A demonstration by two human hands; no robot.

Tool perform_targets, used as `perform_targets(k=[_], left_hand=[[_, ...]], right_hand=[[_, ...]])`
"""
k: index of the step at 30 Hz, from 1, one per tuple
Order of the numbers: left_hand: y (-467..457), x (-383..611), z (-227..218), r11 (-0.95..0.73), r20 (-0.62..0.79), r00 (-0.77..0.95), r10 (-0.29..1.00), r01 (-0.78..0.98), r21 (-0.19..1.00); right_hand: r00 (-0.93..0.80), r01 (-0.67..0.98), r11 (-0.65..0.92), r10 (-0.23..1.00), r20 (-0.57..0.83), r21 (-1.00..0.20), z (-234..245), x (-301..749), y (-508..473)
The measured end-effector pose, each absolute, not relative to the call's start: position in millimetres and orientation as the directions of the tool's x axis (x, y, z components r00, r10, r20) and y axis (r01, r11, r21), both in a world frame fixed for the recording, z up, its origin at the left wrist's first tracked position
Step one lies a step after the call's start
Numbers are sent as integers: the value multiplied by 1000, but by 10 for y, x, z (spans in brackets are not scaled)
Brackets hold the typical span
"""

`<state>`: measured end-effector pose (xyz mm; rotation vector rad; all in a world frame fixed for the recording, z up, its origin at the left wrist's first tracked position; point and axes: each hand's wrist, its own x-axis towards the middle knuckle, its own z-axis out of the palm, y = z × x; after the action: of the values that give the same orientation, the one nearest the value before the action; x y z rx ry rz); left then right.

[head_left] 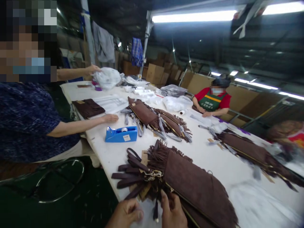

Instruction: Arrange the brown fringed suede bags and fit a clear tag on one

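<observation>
A stack of brown suede fringed bags [192,183] lies on the white table [213,155] just in front of me, with their dark straps [129,177] and gold clasps [153,174] fanned out to the left. My left hand [125,215] is curled at the bottom edge beside the straps, fingers closed on something I cannot make out. My right hand [173,212] pinches at the near edge of the bag stack, next to a dark strap end [156,212] that hangs between my hands.
A blue tape dispenser [121,134] sits mid-table. Behind it lie more brown bags [156,118] and, at right, another pile [251,152]. A person at left rests a hand [109,118] on the table; another in red and green sits far across [212,101]. White plastic bags [108,77] lie beyond.
</observation>
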<state>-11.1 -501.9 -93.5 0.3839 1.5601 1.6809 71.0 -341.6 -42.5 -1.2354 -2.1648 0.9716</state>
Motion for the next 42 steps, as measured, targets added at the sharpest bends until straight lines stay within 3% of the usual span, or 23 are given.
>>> perform_targets(k=[4, 10, 18, 25, 35, 42], left_hand=[[-5079, -152, -687, 97, -272, -697, 664, -280, 955], [-5200, -166, -561, 150, -308, -659, 686, -286, 946], [-5356, -169, -553, 201, -296, -670, 681, -218, 955], [-5278, -136, -415, 266, -267, -678, 685, -108, 958], [-5133, -78, -304, 308, -241, -693, 679, -28, 951], [-4944, 13, -342, 237, -290, -714, 637, -176, 955]], right_hand=[[-631, 486, 322, 772, -71, -812, -244, 757, -3363], [-682, 414, -35, 650, -335, -910, -113, 758, -3322], [-744, 252, -269, 560, -364, -929, -141, 726, -3351], [-722, 225, -488, 498, -481, -843, -64, 733, -3416], [-682, 197, -400, 600, -418, -895, -114, 699, -3459], [-683, 231, -360, 602, -415, -904, -191, 737, -3422]])
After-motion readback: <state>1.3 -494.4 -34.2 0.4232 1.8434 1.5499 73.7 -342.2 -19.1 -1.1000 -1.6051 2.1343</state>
